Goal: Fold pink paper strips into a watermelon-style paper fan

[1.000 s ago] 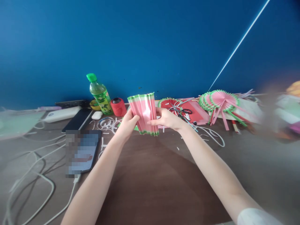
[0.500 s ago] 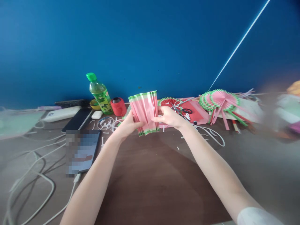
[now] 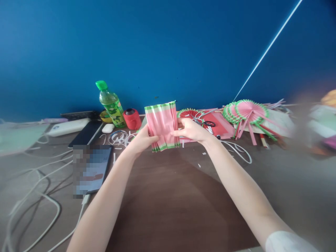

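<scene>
Cable (image 3: pixel 85 199) lies in smooth, loose loops on the table (image 3: pixel 170 196), far left of the pleated paper (image 3: pixel 162 120), and plugs into the phone (image 3: pixel 96 169). The phone is a flat, glossy slab, left of the paper. The bottle (image 3: pixel 112 106), clear plastic with a green cap and a printed label, stands left of the paper; the squat red spool (image 3: pixel 132 119) stands closer to it.

The left hand (image 3: pixel 141 141) grips the paper's left side, thumb on the near face, fingers mostly hidden behind. The pleated paper is held between both hands: thin, slightly shiny, pink, with green and pale bands along the top and bottom edges. Its folds run top to bottom. The right hand (image 3: pixel 190 130) pinches the right side, thumb likewise in front.

The step in hand appears to be adjusting the folds; whether they are being spread or gathered cannot be told. The next move seems to call for light, equal thumb pressure, keeping folds parallel.

Right of the paper, metal scissors (image 3: pixel 209 124) with dark handles lie on red sheets (image 3: pixel 223 127). Farther right are round, pleated pink fans (image 3: pixel 250 110) with green zigzag rims.
</scene>
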